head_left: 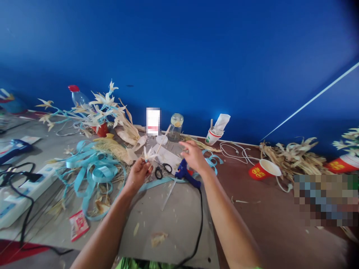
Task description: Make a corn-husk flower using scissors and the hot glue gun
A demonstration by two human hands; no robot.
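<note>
My left hand [139,172] pinches a small pale flower [148,154] that looks made of dried husk, its petals pointing up. Over the table to the right, my right hand [193,155] is empty, with its fingers stretched out and apart. Just below that hand lies a blue glue gun [185,172], its black cord running toward me. Between my hands rest black-handled scissors [163,170]. A clear glue stick [169,194] lies in front of them. Light-blue ribbon [105,172] is heaped in loops left of my left hand.
Husk flowers on blue stems [105,106] stand at the back left. A glass jar [175,130], a white cup [213,136] and a red paper cup [263,170] are farther back and right. A white power strip [30,190] and a red packet [79,225] lie left. A blue wall [196,56] rises behind.
</note>
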